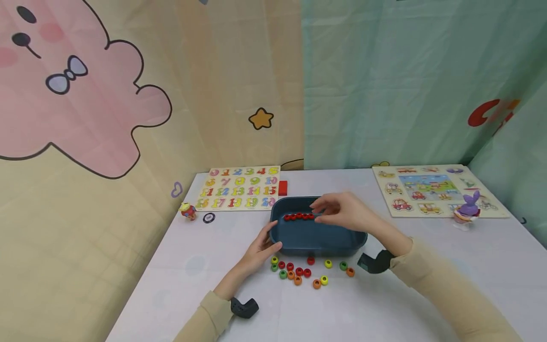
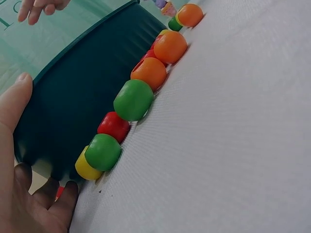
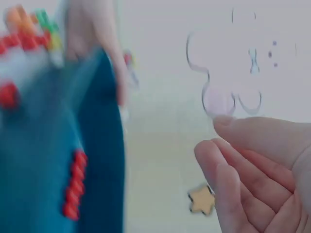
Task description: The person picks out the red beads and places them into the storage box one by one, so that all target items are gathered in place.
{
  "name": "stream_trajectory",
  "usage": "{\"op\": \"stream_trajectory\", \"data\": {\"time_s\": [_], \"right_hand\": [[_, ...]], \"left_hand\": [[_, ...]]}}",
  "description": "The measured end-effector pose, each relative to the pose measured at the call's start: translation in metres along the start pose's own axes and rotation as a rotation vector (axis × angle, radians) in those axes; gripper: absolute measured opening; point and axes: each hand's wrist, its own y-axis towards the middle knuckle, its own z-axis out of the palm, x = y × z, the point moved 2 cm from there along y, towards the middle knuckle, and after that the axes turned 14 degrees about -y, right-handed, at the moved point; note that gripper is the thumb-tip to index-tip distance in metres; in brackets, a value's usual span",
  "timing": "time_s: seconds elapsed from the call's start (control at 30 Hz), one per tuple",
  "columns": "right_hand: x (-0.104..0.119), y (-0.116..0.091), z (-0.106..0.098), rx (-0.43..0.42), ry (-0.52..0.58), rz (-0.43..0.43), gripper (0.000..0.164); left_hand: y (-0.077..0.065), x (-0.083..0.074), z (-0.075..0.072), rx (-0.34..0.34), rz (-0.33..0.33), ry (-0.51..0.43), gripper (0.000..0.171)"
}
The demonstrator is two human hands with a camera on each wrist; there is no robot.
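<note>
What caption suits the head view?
Left hand grips a blue tray with a row of red beads inside; right hand hovers above, loose beads in front.

Unable to read marking on round token (image 1: 209, 218). In right wrist view, found tray (image 3: 108, 150) and left hand (image 3: 92, 34) blurred, cut off by picture edges.

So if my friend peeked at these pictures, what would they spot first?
Probably the big pink cartoon animal on the backdrop, upper left in the head view. Next, the dark blue tray on the table, with red beads lined up inside. Colourful loose beads lie just in front of it.
</note>
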Motion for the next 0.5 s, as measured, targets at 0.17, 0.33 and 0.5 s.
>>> {"op": "stream_trajectory", "data": {"time_s": [0.17,0.33,0.5], "right_hand": [[0.012,-0.033,0.032,0.012,0.069,-0.013,0.027],[0.013,-0.053,0.069,-0.006,0.07,0.003,0.027],[0.007,-0.061,0.098,-0.049,-0.058,0.054,0.028]], "left_hand": [[-0.001,0.0,0.0,-0.003,-0.002,0.003,0.061],[-0.001,0.0,0.0,-0.004,0.006,0.01,0.061],[-0.001,-0.001,0.001,-0.001,0.012,0.017,0.061]]}}
